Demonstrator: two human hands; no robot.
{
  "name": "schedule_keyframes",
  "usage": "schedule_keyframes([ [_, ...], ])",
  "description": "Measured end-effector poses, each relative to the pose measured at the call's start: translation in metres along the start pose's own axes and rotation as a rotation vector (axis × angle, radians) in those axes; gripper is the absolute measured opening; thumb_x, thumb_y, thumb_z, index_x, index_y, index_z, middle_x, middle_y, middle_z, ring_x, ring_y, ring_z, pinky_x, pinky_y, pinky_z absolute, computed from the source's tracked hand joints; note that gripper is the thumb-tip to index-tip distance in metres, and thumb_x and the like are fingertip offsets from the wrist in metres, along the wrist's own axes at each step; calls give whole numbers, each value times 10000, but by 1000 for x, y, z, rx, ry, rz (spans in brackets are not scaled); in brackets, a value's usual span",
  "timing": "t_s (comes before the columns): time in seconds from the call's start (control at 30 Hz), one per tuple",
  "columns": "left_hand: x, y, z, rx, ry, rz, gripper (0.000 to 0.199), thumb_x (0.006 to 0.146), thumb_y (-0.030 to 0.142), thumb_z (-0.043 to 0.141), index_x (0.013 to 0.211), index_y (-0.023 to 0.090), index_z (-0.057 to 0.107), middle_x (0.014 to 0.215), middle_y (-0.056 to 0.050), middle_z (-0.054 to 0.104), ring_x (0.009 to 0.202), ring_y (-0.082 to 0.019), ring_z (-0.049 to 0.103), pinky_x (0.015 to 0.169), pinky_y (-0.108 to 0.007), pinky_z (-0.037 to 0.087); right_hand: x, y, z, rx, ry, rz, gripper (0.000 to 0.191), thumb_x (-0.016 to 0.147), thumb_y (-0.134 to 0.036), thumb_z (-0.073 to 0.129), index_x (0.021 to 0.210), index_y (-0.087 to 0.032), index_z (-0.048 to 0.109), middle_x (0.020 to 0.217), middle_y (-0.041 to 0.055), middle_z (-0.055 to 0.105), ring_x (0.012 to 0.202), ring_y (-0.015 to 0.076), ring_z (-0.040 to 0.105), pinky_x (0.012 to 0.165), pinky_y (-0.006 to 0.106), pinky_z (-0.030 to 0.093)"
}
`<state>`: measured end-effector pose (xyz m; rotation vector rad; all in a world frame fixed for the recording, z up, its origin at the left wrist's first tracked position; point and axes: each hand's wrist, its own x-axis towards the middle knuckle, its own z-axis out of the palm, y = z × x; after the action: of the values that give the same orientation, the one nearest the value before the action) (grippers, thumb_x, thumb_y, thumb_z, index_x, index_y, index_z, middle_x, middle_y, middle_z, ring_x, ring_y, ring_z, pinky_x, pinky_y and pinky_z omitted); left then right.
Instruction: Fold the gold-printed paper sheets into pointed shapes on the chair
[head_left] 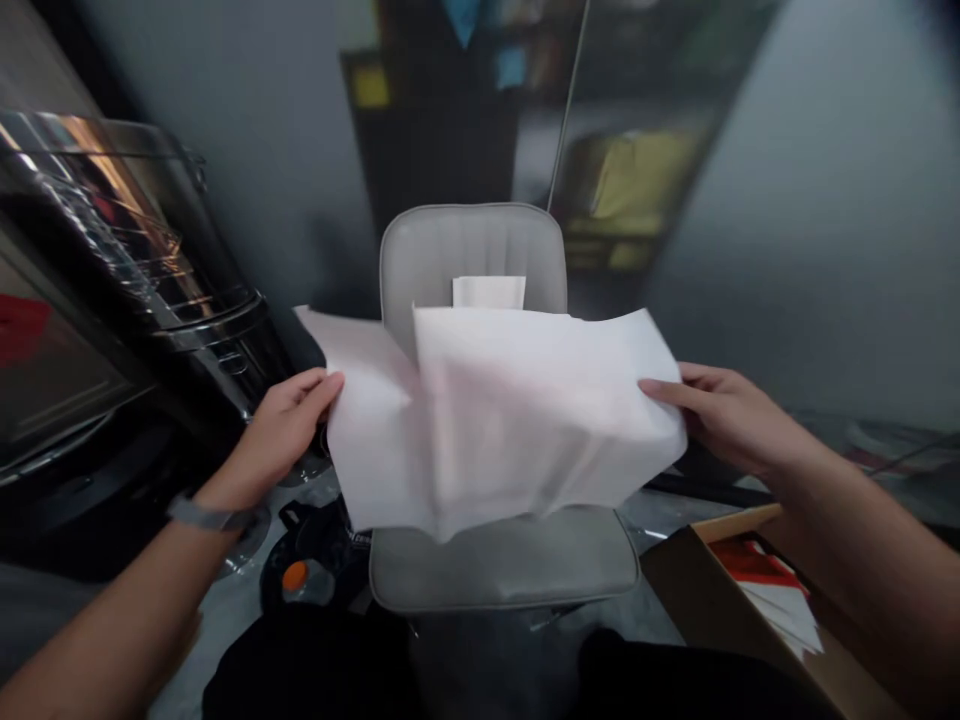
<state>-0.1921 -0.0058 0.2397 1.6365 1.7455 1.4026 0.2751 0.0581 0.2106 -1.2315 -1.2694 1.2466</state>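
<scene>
Our L hand (pixel 289 422) & R hand (pixel 739 418), thumbs closed, pinch opp. ends of white sheet (pixel 517 410); overpulling might rip it.

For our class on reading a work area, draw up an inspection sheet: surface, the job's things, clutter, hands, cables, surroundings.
Surface: a grey chair, its seat and backrest partly hidden.
Job's things: a large white sheet, creased, spread in front of the chair; a smaller white piece shows before the backrest, its lower part hidden.
Clutter: an orange-capped bottle at lower left; an open box at lower right with red and white contents.
Hands: left hand pinches the sheet's left edge; right hand pinches its right edge.
Cables: nothing seen that is clearly a cable.
Surroundings: a shiny metallic cylinder at left; a grey wall behind.
</scene>
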Motion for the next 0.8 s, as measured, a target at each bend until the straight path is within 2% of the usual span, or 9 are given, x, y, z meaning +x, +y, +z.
schedule_keyframes([
  [0.13,39,-17,29,-70,-70,-158,406,776,575,699,851,179,749,788,-20,726,703,-188,618,584,-245,455,57,20,7,79,-106,217,249,761,-321,839,956,-190,759,961,92,799,698,204,715,558,284,588],
  [0.23,51,-54,51,-12,-53,-247,382,715,529,752,838,168,774,867,-37,761,810,-222,650,651,-257,466,86,51,15,70,-95,330,154,812,-217,793,952,-173,748,945,98,801,712,210,726,584,291,612],
  [0.33,47,-97,74,-44,-31,-379,389,703,498,776,886,154,771,930,-66,770,848,-235,675,683,-266,481,99,89,25,97,-64,421,76,854,-153,738,929,-158,733,885,95,795,682,207,723,605,310,631],
  [0.47,19,-145,95,-81,-77,-534,531,821,522,716,1182,133,683,936,-106,752,781,-219,700,647,-281,517,86,144,27,165,-90,543,116,924,-262,707,996,-172,706,790,77,774,602,186,706,557,279,615],
  [0.6,-20,-171,94,-216,-307,-718,889,838,536,758,1533,200,318,942,-98,742,665,-213,710,582,-322,555,43,191,13,268,-193,632,378,965,-417,661,1268,-203,583,851,82,783,646,209,750,581,307,638],
  [0.63,-29,-174,93,-262,-370,-747,957,809,501,806,1547,225,263,967,-93,741,683,-212,717,601,-329,569,32,199,10,273,-166,586,502,931,-367,716,1367,-244,501,877,63,788,653,207,755,585,311,642],
  [0.7,-41,-177,92,-324,-437,-765,978,753,417,874,1508,241,277,978,-72,737,733,-208,727,665,-342,590,16,210,10,276,-146,522,778,856,-262,799,1487,-312,348,880,21,785,660,201,754,603,316,647],
  [0.73,-45,-177,93,-330,-437,-756,940,731,384,890,1465,237,321,966,-61,734,756,-209,730,693,-348,595,12,213,14,282,-142,494,854,824,-220,824,1505,-332,322,878,7,783,674,197,755,625,315,650],
  [0.8,-50,-177,97,-319,-427,-728,832,694,353,905,1351,227,410,950,-47,730,788,-213,728,706,-341,587,10,216,23,305,-150,466,833,778,-187,851,1471,-324,410,877,2,782,720,192,757,676,308,650],
])
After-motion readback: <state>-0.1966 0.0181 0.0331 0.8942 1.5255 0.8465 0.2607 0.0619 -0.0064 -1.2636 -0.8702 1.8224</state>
